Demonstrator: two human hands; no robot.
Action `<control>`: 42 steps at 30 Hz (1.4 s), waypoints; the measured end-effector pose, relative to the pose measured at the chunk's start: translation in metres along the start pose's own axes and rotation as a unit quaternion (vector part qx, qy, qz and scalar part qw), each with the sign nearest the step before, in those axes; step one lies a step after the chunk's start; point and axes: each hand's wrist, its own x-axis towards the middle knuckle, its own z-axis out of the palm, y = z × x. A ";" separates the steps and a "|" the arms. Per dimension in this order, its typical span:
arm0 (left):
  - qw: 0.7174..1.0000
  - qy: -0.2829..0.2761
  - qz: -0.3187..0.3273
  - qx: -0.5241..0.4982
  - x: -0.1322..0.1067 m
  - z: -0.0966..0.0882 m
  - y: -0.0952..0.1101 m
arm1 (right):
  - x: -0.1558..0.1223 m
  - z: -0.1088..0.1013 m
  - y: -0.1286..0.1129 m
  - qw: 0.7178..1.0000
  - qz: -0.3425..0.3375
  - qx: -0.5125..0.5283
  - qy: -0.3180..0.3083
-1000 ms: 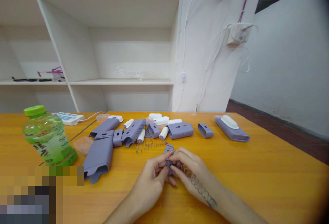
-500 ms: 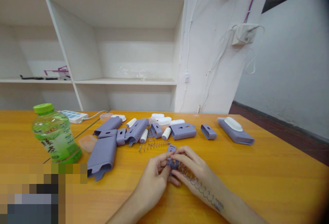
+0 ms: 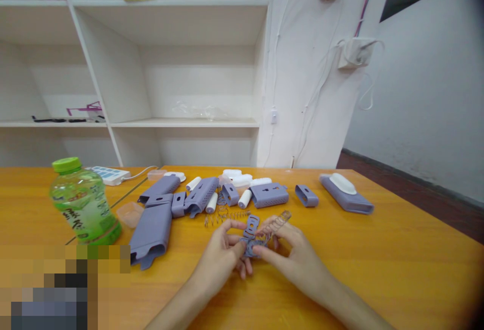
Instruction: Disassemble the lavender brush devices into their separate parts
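Both my hands meet just above the orange table [image 3: 378,249]. My left hand [image 3: 221,257] pinches a small purple plastic piece [image 3: 247,245]. My right hand [image 3: 293,254] pinches a long metal coil spring [image 3: 274,225] whose near end sits against that piece; the spring now points up and away over my right fingers. A second small purple clip [image 3: 251,223] lies just behind my fingers, and another spring [image 3: 227,216] lies on the table beyond it.
Several purple housings [image 3: 151,229] and white rollers [image 3: 245,198] lie in a row behind my hands. An assembled purple unit with a white top [image 3: 346,195] sits at right. A green bottle [image 3: 86,203] and a power strip [image 3: 108,174] stand at left before white shelves [image 3: 170,123].
My right hand has swung the spring from lying back along my wrist to pointing up and away. Both hands lifted slightly and stayed together on the purple piece.
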 end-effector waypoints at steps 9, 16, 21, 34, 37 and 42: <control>0.899 0.107 0.139 0.400 -0.017 0.000 0.012 | -0.002 -0.004 0.001 0.999 -0.007 -0.039 -0.017; 0.859 0.039 0.166 0.483 -0.025 0.006 0.021 | -0.003 -0.005 -0.007 0.998 -0.022 -0.016 -0.064; 0.850 0.028 0.165 0.500 -0.026 0.007 0.021 | -0.002 -0.009 -0.003 0.997 -0.032 -0.005 -0.064; 0.860 0.018 0.163 0.483 -0.030 0.007 0.022 | -0.002 -0.027 0.015 0.997 -0.039 0.040 -0.060; 0.859 0.004 0.168 0.483 -0.030 0.006 0.019 | 0.001 -0.029 0.009 0.996 -0.039 0.024 -0.081; 0.871 0.011 0.168 0.461 -0.024 0.003 0.012 | 0.002 -0.023 0.000 0.996 -0.033 0.006 -0.079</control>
